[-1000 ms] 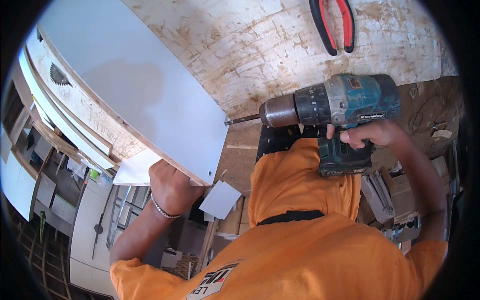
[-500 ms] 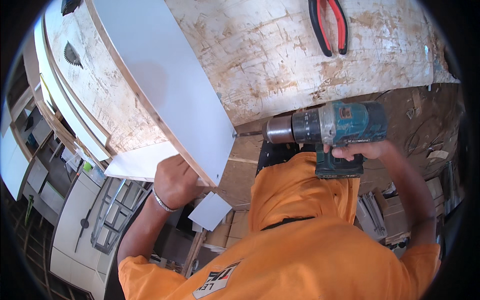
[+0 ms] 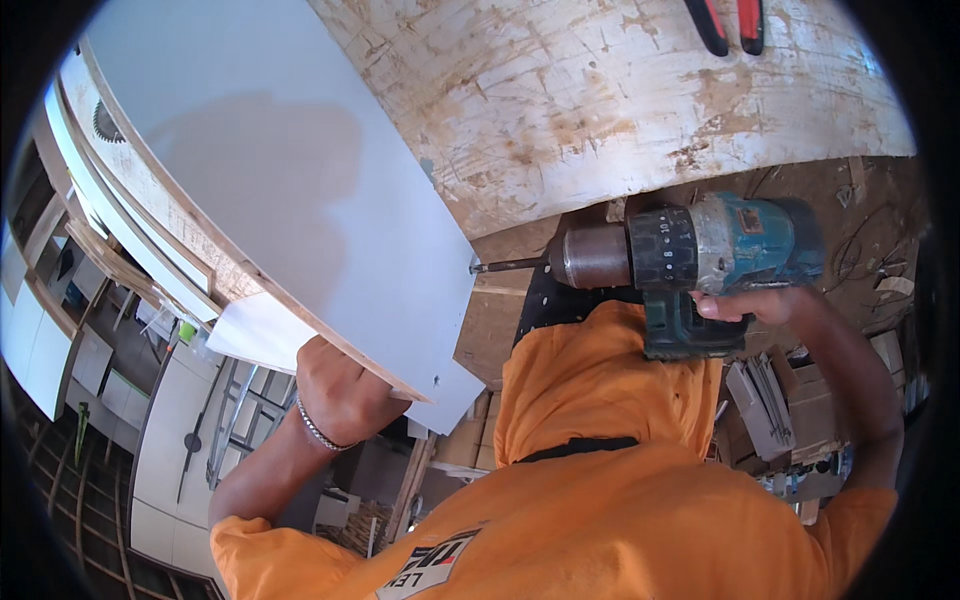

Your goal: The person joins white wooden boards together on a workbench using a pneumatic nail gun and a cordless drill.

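Note:
A long white panel (image 3: pixel 400 240) stretches from the upper left to the middle, its raw brown edge toward the left. At its near end my left hand (image 3: pixel 345 395) is closed on it, with the fingertips hidden. My right hand (image 3: pixel 755 303) is wrapped around the handle of a teal and black cordless drill (image 3: pixel 745 240), which lies level and points left. Its long bit (image 3: pixel 510 265) meets a small dark spot, seemingly a screw, on the panel's right edge. Nearer me, a small hole shows in the panel's corner.
Beyond the panel lies a scuffed pale worktop (image 3: pixel 590 110) with red and black pliers (image 3: pixel 728 25) on it. A toothed saw blade (image 3: pixel 107 123) rests at the far left. Another white piece (image 3: pixel 250 330) sits under the panel. Cardboard boxes (image 3: pixel 810 410) stand low on the right.
The panel now takes up more of the picture. The drill shows farther right and larger, its bit still at the panel's edge. Both hands keep their holds.

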A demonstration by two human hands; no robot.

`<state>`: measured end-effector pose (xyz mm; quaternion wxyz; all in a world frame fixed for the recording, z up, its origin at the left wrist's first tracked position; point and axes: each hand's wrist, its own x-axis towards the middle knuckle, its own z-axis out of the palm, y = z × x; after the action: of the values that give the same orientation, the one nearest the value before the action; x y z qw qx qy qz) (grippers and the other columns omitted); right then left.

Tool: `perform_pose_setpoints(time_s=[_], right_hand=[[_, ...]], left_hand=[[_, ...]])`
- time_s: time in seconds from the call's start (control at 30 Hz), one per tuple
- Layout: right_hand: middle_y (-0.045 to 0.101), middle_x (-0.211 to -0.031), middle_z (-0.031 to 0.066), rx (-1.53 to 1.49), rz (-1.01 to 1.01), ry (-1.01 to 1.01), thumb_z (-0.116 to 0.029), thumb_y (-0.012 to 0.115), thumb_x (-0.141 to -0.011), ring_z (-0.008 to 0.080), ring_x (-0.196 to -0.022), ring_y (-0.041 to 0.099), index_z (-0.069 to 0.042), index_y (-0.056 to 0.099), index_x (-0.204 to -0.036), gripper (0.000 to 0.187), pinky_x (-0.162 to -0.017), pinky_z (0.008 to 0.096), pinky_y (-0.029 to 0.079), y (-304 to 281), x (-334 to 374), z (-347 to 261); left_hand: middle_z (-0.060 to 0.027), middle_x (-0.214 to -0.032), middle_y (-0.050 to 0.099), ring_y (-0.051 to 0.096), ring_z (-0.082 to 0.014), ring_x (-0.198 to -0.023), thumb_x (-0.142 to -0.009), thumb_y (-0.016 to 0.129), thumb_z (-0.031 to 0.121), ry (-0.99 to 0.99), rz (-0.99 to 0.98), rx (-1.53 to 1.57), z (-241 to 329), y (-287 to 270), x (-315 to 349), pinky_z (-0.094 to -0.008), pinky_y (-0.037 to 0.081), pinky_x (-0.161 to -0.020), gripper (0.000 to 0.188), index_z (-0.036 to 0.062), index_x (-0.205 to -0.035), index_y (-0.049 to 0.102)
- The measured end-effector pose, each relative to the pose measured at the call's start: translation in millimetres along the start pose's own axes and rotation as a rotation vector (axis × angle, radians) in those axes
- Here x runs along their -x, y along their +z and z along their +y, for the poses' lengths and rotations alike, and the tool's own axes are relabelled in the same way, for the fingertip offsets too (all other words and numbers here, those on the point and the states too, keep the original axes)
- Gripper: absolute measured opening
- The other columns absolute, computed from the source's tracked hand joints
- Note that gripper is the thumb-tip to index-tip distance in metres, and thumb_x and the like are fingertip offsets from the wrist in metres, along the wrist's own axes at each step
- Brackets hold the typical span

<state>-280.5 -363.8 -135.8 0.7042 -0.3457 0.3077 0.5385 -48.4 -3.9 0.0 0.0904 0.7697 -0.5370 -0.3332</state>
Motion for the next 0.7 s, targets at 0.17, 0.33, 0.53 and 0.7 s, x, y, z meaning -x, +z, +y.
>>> perform_pose_setpoints(time_s=[0.17, 0.33, 0.53, 0.7], right_hand=[[0.072, -0.096, 0.001, 0.062, 0.031, -0.034, -0.028, 0.084, -0.085, 0.0092, -0.076, 0.061, -0.007, 0.072, -0.111, 0.035, -0.065, 0.0264, 0.049, 1, -4, -4], [0.074, -0.107, 0.0027, 0.077, 0.019, -0.019, -0.03, 0.085, -0.084, 0.0128, -0.088, 0.065, -0.008, 0.072, -0.117, 0.042, -0.073, 0.0295, 0.053, 4, -5, -1], [0.073, -0.114, 0.0054, 0.181, 0.117, -0.172, -0.028, 0.085, -0.085, 0.0159, -0.098, 0.067, -0.007, 0.07, -0.122, 0.045, -0.081, 0.0309, 0.055, 3, -8, 16], [0.073, -0.11, 0.0029, 0.039, -0.048, -0.07, -0.025, 0.085, -0.085, 0.0115, -0.091, 0.066, -0.008, 0.07, -0.12, 0.042, -0.071, 0.0262, 0.052, -5, -12, 1]], left_hand=[[-0.0096, -0.087, 0.072, 0.071, -0.0267, -0.071, -0.058, 0.085, 0.012, -0.002, -0.018, -0.038, 0, 0, 3, -0.0375, 0.056, -0.057, 0.038, 0.0047, -0.094, 0.073], [-0.0102, -0.089, 0.072, 0.071, -0.0272, -0.072, -0.06, 0.085, 0.012, 0.012, -0.02, -0.003, -5, 1, 8, -0.0384, 0.056, -0.057, 0.039, 0.0054, -0.096, 0.072], [-0.0112, -0.091, 0.073, 0.072, -0.0273, -0.073, -0.06, 0.085, 0.012, 0.012, -0.092, -0.012, -3, -4, 3, -0.038, 0.056, -0.057, 0.038, 0.0052, -0.096, 0.073], [-0.012, -0.089, 0.073, 0.072, -0.0268, -0.072, -0.059, 0.084, 0.01, -0.008, -0.059, -0.014, -3, 2, 4, -0.0375, 0.055, -0.056, 0.039, 0.0039, -0.095, 0.072]])
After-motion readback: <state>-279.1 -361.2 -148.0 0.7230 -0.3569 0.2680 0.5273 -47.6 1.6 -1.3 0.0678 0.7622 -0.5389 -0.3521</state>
